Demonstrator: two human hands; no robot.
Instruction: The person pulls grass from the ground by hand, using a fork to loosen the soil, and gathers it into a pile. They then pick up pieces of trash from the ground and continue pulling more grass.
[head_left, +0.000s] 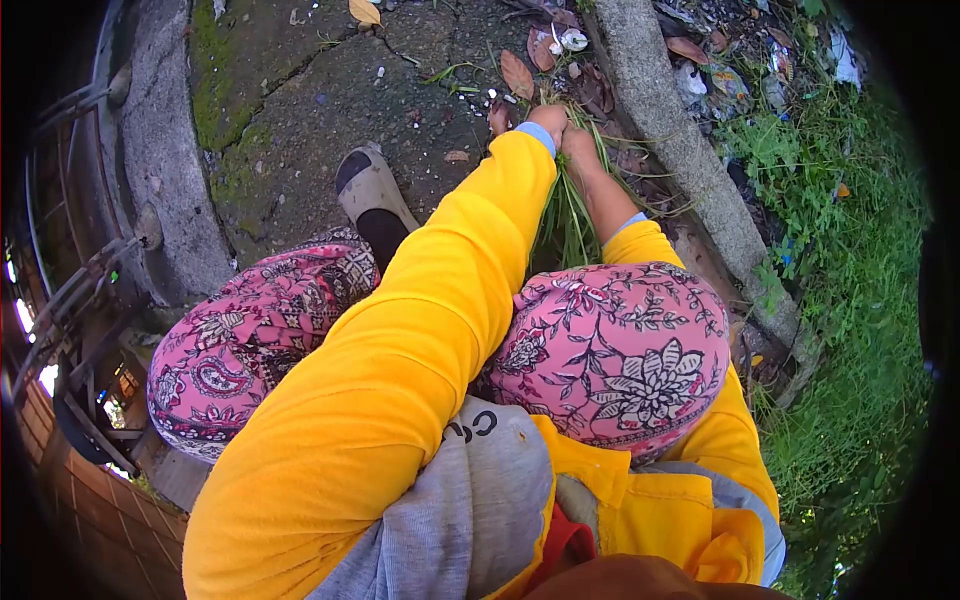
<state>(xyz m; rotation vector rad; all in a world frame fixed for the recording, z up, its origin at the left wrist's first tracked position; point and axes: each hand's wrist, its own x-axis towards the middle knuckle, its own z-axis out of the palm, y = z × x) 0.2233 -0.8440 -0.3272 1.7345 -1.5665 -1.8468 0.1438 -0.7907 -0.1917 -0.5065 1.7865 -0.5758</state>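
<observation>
Both my hands are together near the top middle of the head view, beside the low concrete curb. My left hand (548, 118), at the end of the long yellow sleeve, is closed around the upper end of a bundle of long green grass (563, 222). Right against it, my right hand (580, 150) is also closed on the grass. The long blades hang down between my forearms toward my knee. My fingers are partly hidden, so the exact grip of each hand does not show.
The concrete curb (690, 150) runs along the right, with green weeds (840, 300) and litter (845, 58) beyond it. Dry leaves (517, 74) lie on the cracked pavement (300, 110). My shoe (378, 188) and patterned knees (630, 350) are close by. Metal bars (75, 110) stand at left.
</observation>
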